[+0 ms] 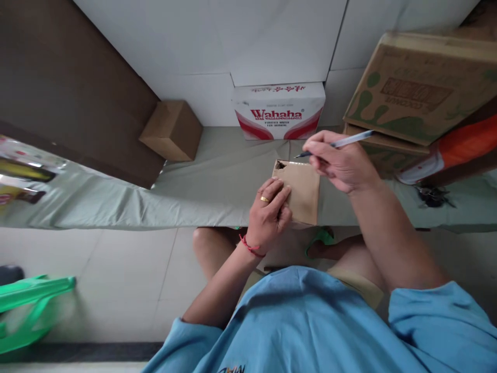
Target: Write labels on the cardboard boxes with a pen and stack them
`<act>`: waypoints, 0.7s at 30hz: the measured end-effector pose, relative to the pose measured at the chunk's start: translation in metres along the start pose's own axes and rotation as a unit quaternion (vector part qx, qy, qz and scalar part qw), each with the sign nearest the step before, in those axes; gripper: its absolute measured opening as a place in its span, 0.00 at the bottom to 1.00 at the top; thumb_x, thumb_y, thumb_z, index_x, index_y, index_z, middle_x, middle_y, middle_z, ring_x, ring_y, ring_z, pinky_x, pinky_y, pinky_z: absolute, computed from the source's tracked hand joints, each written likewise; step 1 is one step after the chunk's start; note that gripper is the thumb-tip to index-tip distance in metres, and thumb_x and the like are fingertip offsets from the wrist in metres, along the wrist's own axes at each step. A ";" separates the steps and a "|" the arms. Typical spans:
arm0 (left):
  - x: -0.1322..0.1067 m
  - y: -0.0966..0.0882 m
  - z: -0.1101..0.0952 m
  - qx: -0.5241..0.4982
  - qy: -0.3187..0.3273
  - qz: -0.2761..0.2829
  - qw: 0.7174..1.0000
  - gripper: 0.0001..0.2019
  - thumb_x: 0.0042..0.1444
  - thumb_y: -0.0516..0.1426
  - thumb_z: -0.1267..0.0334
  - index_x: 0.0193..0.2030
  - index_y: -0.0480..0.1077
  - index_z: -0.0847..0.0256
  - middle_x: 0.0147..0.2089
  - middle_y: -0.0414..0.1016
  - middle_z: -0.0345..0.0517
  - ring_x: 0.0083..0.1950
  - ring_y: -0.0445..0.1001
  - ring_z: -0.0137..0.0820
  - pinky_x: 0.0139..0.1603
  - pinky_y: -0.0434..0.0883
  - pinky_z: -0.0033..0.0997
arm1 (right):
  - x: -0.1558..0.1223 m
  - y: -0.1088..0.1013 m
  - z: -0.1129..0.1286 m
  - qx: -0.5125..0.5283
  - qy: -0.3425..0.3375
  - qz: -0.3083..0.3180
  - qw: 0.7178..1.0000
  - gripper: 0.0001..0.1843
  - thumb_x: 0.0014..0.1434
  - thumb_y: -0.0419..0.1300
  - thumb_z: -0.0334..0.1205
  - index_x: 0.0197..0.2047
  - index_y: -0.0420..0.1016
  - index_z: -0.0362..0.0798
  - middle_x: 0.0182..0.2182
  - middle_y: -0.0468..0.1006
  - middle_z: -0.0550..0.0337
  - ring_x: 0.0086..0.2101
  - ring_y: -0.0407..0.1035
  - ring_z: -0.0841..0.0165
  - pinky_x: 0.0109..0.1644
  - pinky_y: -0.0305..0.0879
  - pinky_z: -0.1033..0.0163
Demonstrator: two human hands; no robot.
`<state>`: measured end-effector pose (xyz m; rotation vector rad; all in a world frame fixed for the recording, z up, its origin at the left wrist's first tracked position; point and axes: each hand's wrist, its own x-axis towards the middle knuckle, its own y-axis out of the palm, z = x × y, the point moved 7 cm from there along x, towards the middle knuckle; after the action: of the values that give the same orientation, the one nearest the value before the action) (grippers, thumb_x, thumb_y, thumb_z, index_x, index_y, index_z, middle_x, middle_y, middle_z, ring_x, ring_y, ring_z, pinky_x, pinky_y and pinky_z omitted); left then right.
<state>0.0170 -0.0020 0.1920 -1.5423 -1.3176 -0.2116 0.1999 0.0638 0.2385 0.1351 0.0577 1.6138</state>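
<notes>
Wearing a blue shirt (pixel 310 316), the person faces a long table edge, bare knees showing below it and a green slipper (pixel 326 238) on one foot. A green plastic stool (pixel 34 295) stands on the tiled floor (pixel 128 264) to the left. The left hand (pixel 269 210), with a red string bracelet (pixel 250 246) at its wrist and a gold ring (pixel 264 199), lies on the left part of a small tan box (pixel 305 197), its fingers bent and close together; whether it also grips the box's side, I cannot tell. That box sits at the table's near edge, a dark, ragged hole (pixel 281 165) in its far left corner. The right hand (pixel 341 160) pinches a pen (pixel 353 138) between thumb and fingers, the tip pointing left near the box's far edge; contact is not clear. A pale green cloth (pixel 217 181) covers the table. To the right lie a small black object (pixel 433 196) and an orange-and-white item (pixel 462 147), near stacked brown cartons (pixel 419 98). Farther back, a plain cardboard box (pixel 174 132) touches a dark brown panel (pixel 77 88), and a white-and-red Wahaha carton (pixel 279 116) stands against the white wall (pixel 272 41).
</notes>
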 end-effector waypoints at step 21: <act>0.022 -0.001 -0.004 0.097 -0.052 0.125 0.986 0.21 0.67 0.55 0.65 0.65 0.73 0.64 0.65 0.80 0.55 0.70 0.75 0.46 0.55 0.83 0.38 | 0.017 0.036 -0.019 -0.269 -0.117 -0.013 0.956 0.09 0.64 0.61 0.39 0.31 0.75 0.49 0.25 0.73 0.63 0.29 0.65 0.70 0.34 0.59 0.64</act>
<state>0.0262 0.0082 0.2100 -1.5496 -1.1746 0.1536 0.1609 0.0801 0.2253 -0.0979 -0.5575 1.5238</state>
